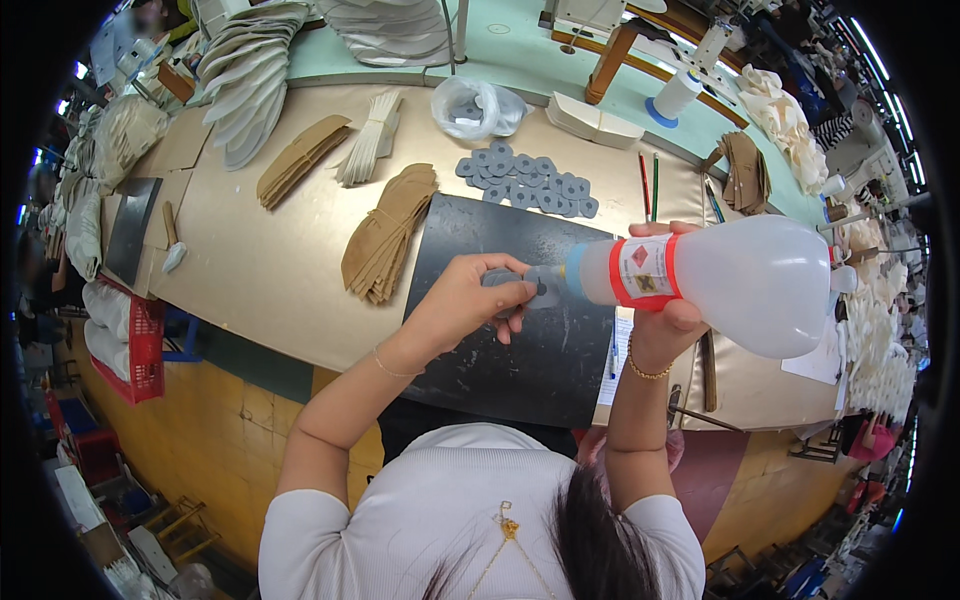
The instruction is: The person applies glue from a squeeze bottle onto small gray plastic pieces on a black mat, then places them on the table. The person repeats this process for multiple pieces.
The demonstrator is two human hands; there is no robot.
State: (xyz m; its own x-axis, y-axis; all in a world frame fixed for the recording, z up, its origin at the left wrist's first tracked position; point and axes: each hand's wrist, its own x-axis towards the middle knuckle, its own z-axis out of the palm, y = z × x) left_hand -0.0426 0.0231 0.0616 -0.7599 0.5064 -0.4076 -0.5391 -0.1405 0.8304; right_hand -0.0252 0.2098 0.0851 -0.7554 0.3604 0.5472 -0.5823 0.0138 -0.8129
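Observation:
My right hand (665, 320) is wrapped round a translucent plastic bottle (755, 285) with a red-edged label, tipped on its side. Its blue collar and narrow nozzle point left, toward a small grey piece (541, 288) with a dark slot or hole. Thumb and fingers of my left hand (468, 300) pinch that piece. Whether nozzle and piece touch, I cannot tell. Both hands are above a black board (500, 370). Just beyond it lies a spread of similar grey discs (525, 180) with holes. Brown cut pieces (390, 235) are stacked at the board's left edge.
Farther back are a clear plastic bag (467, 108), bundled pale strips (370, 138) and another brown stack (302, 162). Two pencils (650, 187) lie behind the bottle. A wooden-handled brush (171, 235) rests at left, above a red basket (148, 345). White stacked pieces (248, 80) lean at the back.

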